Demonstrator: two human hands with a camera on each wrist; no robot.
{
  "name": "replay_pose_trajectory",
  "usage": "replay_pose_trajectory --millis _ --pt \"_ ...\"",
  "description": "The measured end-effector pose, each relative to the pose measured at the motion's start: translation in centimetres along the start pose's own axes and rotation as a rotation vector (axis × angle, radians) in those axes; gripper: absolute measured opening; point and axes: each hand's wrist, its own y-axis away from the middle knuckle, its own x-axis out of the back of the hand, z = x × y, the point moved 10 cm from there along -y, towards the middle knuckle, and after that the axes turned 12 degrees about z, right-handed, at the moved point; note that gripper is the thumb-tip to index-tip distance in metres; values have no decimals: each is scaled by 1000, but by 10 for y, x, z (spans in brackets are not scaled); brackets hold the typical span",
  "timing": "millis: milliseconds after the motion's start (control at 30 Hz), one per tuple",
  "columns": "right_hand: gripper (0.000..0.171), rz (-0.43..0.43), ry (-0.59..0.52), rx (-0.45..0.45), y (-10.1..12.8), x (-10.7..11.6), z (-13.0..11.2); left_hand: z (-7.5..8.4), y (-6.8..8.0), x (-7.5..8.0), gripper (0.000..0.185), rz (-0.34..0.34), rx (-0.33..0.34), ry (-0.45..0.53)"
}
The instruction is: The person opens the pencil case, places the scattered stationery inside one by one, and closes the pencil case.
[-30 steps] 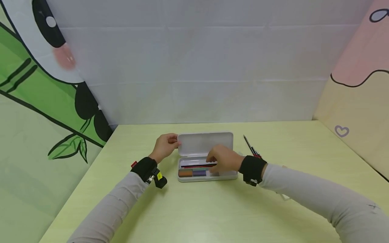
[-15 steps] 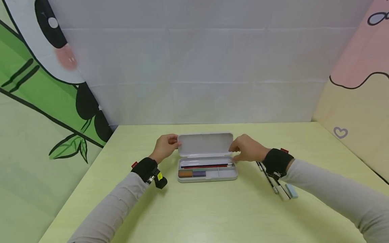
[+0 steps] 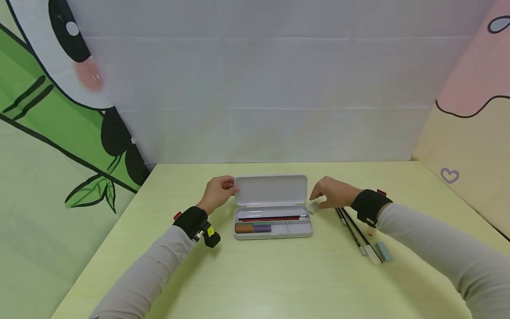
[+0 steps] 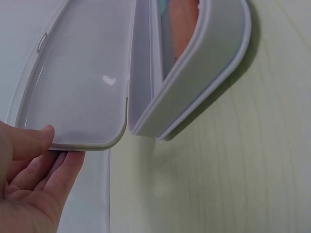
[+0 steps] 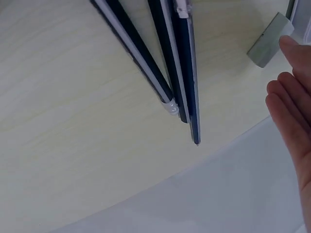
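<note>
Since a second ago the right hand [image 3: 332, 193] has left the pencil case [image 3: 273, 221] and now touches a grey eraser [image 3: 313, 207] beside it, grip loose. Left hand [image 3: 217, 193] pinches the raised lid's [image 3: 271, 189] edge; pens [image 3: 352, 226] lie nearby on the table [image 3: 255, 274].

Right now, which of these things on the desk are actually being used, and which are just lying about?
In use:
white plastic pencil case, lid held by the left hand
small grey eraser, at the right hand

Lying about:
dark pens
pale blue eraser

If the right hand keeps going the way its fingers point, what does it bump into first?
Probably the small grey eraser lying just off the right hand's fingertips, then the open pencil case beyond it.
</note>
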Motion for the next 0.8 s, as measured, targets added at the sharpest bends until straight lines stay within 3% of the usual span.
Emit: replay_pose_trajectory --millis 367,800 --pt "20 -19 -44 8 -4 -18 2 1 0 -1 30 8 -17 -9" --pt "13 37 -3 37 3 -7 6 1 -1 -1 30 17 -25 -26"
